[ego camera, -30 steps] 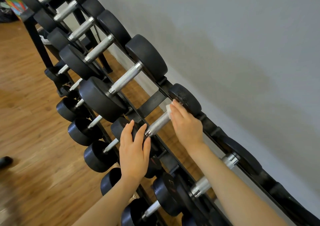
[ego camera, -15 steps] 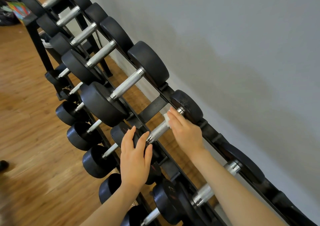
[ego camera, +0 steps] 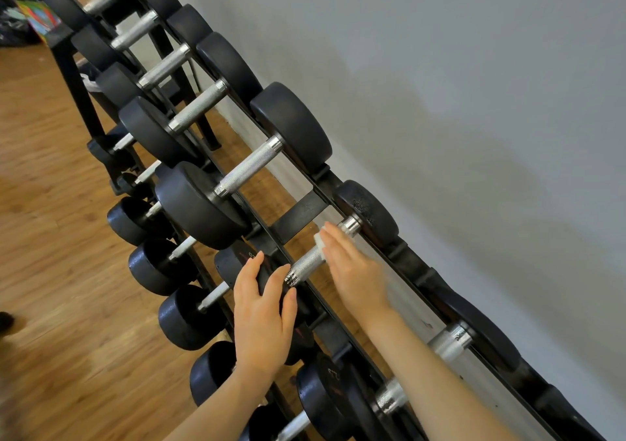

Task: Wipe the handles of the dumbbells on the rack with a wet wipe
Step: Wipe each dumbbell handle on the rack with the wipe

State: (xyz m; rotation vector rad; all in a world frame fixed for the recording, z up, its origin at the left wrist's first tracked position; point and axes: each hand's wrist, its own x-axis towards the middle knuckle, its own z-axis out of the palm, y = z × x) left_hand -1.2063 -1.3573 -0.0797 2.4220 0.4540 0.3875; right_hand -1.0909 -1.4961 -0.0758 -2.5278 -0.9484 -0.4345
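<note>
A black rack of dumbbells runs along the grey wall. My right hand lies across the knurled steel handle of a small dumbbell, fingers straight, pressing a white wet wipe onto it. Only the wipe's edge shows under the fingertips, and my thumb is hidden. The handle's far collar is bare beside the far head. With its fingers spread, my left hand rests flat on that dumbbell's near head.
Bigger dumbbells fill the top shelf further away. A lower shelf holds several small dumbbells. Two more handles lie to the right of my right arm. Wood floor spreads to the left, with clutter at the far end.
My right hand has slid the wipe along the handle toward me, away from the far head, baring the far collar. The left hand has stayed on the near head.
</note>
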